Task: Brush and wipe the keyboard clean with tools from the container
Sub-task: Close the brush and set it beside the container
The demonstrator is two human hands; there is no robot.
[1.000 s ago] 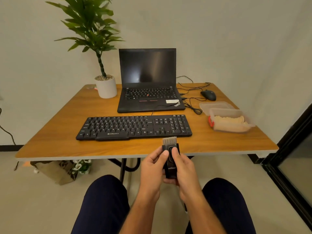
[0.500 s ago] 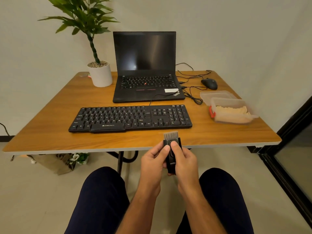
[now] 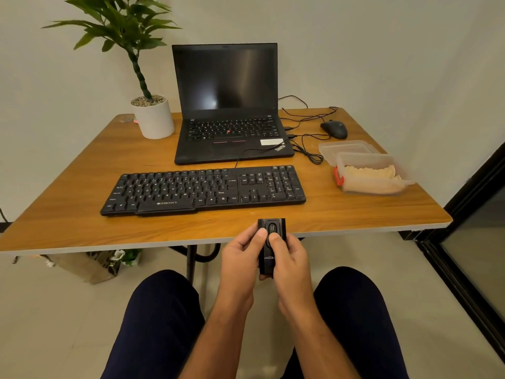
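A black retractable brush [image 3: 270,243] is held upright just in front of the table's near edge, gripped from both sides by my left hand [image 3: 240,265] and my right hand [image 3: 291,263]. Both thumbs rest on its oval slider, and no bristles show at its top. The black keyboard [image 3: 203,190] lies flat on the wooden table [image 3: 68,222], just beyond the brush. A clear plastic container [image 3: 373,175] with a yellowish cloth inside and a red clip stands at the right of the keyboard.
An open black laptop [image 3: 228,105] sits behind the keyboard. A potted plant [image 3: 153,116] stands at the back left. A black mouse [image 3: 334,129] and loose cables [image 3: 306,153] lie at the back right. The container's lid [image 3: 347,147] lies behind it. A dark door frame [image 3: 464,242] stands to the right.
The grey bristles that stuck out of the brush's top are no longer visible. My thumbs have slid down the slider. The view has shifted a little closer to the table.
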